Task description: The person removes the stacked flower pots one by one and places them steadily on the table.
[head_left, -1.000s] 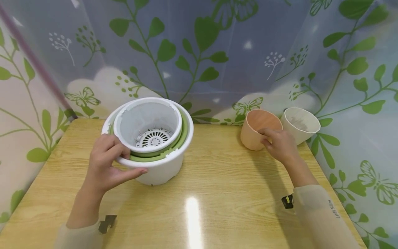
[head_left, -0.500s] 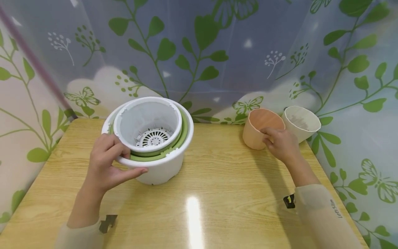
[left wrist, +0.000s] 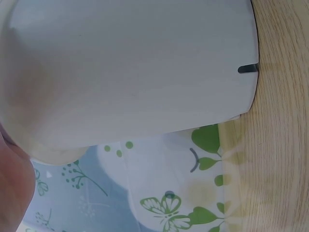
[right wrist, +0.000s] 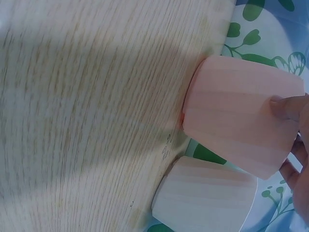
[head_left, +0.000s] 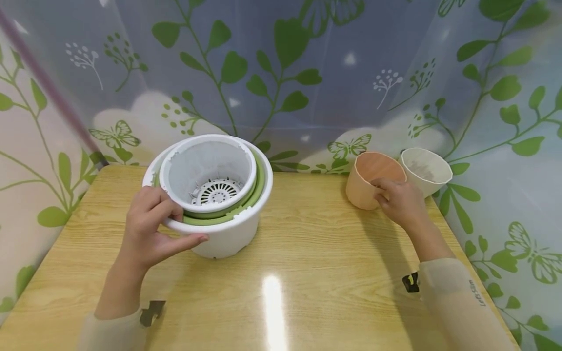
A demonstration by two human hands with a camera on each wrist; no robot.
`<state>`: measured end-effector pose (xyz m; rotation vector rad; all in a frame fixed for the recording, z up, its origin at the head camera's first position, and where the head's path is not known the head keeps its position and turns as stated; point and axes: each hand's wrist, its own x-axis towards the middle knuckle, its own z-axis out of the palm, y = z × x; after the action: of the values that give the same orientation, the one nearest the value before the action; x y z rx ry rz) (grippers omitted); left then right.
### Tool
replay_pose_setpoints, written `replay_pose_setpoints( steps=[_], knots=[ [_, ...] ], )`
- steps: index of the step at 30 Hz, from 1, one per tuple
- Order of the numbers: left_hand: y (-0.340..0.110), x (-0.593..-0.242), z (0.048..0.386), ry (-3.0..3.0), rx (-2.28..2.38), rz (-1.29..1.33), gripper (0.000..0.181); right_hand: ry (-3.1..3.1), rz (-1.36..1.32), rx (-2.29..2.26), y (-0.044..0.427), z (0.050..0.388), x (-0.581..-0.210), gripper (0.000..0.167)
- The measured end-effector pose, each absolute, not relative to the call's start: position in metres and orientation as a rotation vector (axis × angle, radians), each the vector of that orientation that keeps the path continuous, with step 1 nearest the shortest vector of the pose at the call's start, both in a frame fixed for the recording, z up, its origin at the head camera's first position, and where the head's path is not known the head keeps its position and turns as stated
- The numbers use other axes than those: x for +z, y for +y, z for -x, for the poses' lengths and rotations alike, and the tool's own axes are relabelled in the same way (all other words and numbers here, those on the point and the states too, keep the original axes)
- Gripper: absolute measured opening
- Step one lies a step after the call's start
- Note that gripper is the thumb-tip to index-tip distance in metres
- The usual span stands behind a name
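At the left of the head view, a white flowerpot (head_left: 228, 239) stands with a green pot (head_left: 259, 187) and a smaller white pot (head_left: 206, 161) with a slotted bottom nested inside. My left hand (head_left: 151, 226) grips the near left rim of this stack, fingers over the edge and thumb outside. The outer pot's smooth wall (left wrist: 135, 72) fills the left wrist view. On the right, my right hand (head_left: 401, 202) pinches the rim of an orange faceted pot (head_left: 362, 187); the thumb lies on its outer wall (right wrist: 231, 106). Beside it stands a cream pot (head_left: 432, 183).
The wooden table (head_left: 307, 273) carries all the pots. A leaf-patterned curtain (head_left: 281, 87) hangs close behind the back edge and along both sides. The cream pot stands in the back right corner, near the curtain.
My right hand has shifted the orange pot slightly to the right, closer to the cream pot. The left hand keeps its grip on the nested stack, which has hardly moved.
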<state>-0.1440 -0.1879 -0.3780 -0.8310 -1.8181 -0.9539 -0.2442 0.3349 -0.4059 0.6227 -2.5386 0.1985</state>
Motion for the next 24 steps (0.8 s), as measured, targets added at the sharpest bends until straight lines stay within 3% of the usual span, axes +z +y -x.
replay_pose_setpoints(
  steps=[17, 24],
  knots=[
    [-0.189, -0.380, 0.145, -1.826, -0.944, 0.823, 0.064, -2.625, -0.559, 0.215, 0.328, 0.243, -0.400, 0.026],
    [-0.189, -0.379, 0.145, -1.825, -0.946, 0.827, 0.064, -2.625, -0.606, 0.207, 0.303, 0.242, -0.391, 0.042]
  ],
)
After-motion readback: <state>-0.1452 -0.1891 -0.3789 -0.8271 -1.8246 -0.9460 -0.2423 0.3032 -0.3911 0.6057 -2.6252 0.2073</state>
